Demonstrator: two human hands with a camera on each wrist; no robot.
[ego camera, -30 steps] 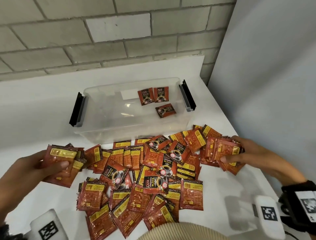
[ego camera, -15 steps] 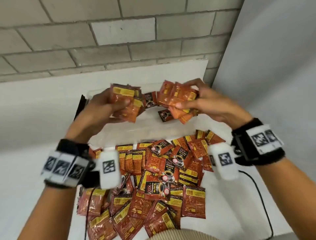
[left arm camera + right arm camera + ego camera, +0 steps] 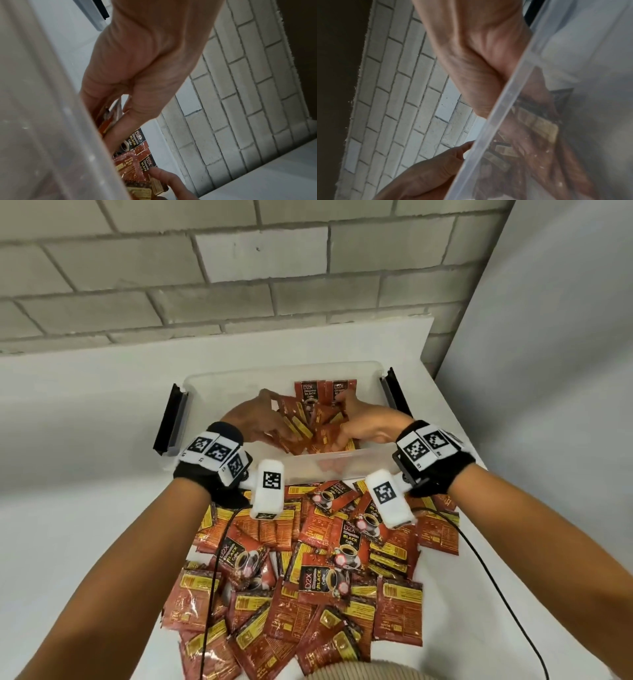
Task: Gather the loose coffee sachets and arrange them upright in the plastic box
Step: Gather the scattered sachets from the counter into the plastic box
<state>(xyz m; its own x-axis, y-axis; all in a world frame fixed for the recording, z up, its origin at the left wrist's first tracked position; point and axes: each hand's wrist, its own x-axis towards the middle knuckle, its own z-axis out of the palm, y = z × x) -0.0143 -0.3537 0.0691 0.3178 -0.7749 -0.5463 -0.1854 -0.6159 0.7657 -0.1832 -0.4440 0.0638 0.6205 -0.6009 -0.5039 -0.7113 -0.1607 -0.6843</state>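
Observation:
The clear plastic box [image 3: 342, 465] with black side latches stands at the table's far side. Both hands are down inside it. My left hand [image 3: 274, 433] pinches a bundle of red coffee sachets [image 3: 298, 422] between thumb and fingers, seen close in the left wrist view as the left hand [image 3: 137, 67] on the sachets [image 3: 109, 117]. My right hand [image 3: 342, 436] grips a second bundle [image 3: 325, 433] beside it; through the box wall [image 3: 505, 108] its sachets [image 3: 537, 121] look blurred. Two sachets [image 3: 310, 393] stand upright against the back wall. A loose sachet pile [image 3: 308, 570] covers the table in front.
A white table [image 3: 85, 508] carries everything, with a grey brick wall [image 3: 239, 268] behind and a pale panel [image 3: 548, 371] at the right. Black cables [image 3: 479, 556] from the wrist cameras trail over the pile. The left latch [image 3: 168, 419] sticks out from the box.
Both hands lifted their sachet bundles from the table, carried them over the box and lowered them inside, close together.

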